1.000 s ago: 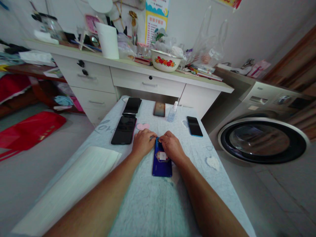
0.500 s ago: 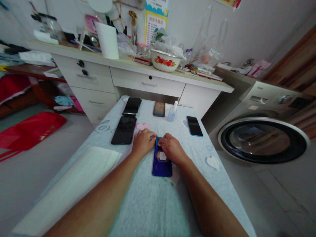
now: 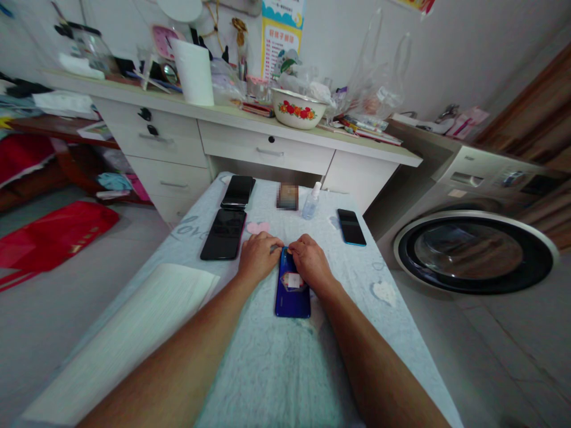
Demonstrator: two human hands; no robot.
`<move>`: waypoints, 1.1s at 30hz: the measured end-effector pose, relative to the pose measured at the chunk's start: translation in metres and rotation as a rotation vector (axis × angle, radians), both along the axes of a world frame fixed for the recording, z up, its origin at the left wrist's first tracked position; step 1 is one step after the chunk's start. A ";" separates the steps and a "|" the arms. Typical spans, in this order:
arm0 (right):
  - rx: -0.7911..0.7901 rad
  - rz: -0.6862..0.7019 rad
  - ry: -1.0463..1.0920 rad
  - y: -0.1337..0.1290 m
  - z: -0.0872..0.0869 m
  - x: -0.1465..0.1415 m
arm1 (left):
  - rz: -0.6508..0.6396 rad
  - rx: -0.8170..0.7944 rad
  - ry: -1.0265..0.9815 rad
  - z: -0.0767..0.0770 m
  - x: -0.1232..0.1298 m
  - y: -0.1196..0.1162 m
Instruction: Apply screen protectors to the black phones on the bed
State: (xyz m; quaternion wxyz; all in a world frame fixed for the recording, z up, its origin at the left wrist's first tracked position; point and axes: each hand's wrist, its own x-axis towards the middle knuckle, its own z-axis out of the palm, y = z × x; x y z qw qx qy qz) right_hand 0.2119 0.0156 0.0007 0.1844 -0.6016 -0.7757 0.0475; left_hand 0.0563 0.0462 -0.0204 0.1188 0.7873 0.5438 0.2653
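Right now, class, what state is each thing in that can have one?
Blue-backed phone: flat, back up
Red-edged phone: screen up, dark
Blue-edged phone: screen up, dark
Black phone at far left: screen up, dark
Spray bottle: standing
Middle drawer: closed
Flowered bowl: upright
Washing machine door: closed

1 blue phone [image 3: 292, 300] lying flat, back side up, pale square on its back, on patterned cloth [image 3: 267, 368]

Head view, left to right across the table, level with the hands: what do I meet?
Black phone with a reddish edge → left hand → face-down blue phone → right hand → black-screened phone with a blue edge.
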 end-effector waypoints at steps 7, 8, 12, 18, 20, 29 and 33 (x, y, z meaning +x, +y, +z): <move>-0.001 -0.060 -0.051 0.004 -0.004 0.001 | -0.004 -0.008 0.002 0.000 -0.001 0.000; -0.003 -0.066 -0.054 0.003 -0.004 0.002 | -0.004 -0.007 0.003 0.001 -0.001 0.000; -0.014 -0.089 -0.049 0.001 -0.002 0.007 | 0.000 -0.010 0.008 0.002 -0.001 -0.001; -0.023 -0.126 -0.039 -0.002 0.000 0.014 | 0.001 -0.011 0.005 0.000 -0.001 -0.001; -0.028 -0.137 -0.040 -0.002 0.001 0.015 | 0.002 -0.018 0.005 0.000 0.000 -0.001; -0.030 -0.155 -0.056 -0.002 0.002 0.013 | 0.007 -0.037 0.009 0.003 0.000 -0.001; -0.030 -0.128 -0.069 -0.001 0.002 0.008 | 0.006 -0.037 0.010 0.004 0.001 -0.001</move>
